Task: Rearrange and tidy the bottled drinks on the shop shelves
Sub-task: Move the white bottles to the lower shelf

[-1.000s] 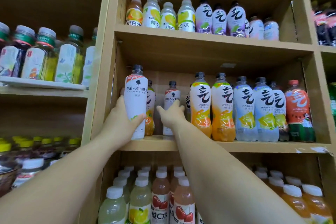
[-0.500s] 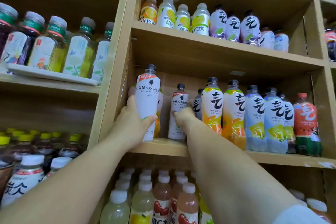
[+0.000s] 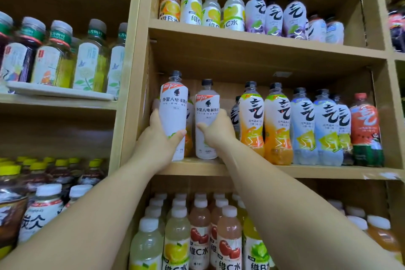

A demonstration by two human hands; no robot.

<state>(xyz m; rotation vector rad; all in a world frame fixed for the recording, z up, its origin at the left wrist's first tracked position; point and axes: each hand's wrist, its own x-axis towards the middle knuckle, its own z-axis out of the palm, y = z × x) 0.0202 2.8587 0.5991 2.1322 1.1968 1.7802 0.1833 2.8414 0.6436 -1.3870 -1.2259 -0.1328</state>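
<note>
Left grip [image 3: 161, 138] wraps the lower body of a tall white-sleeved plastic bottle [image 3: 174, 114] at the left end of the middle wooden shelf [image 3: 306, 170]; right grip [image 3: 215, 131] holds its twin [image 3: 206, 120] just beside; full bottles probably feel heavy and smooth, so the waist seems the best place to hold.

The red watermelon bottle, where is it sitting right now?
In the head view, the red watermelon bottle stands upright at the far right end of the middle shelf, just right of the pale blue bottles and beside the compartment's right wall.
</note>
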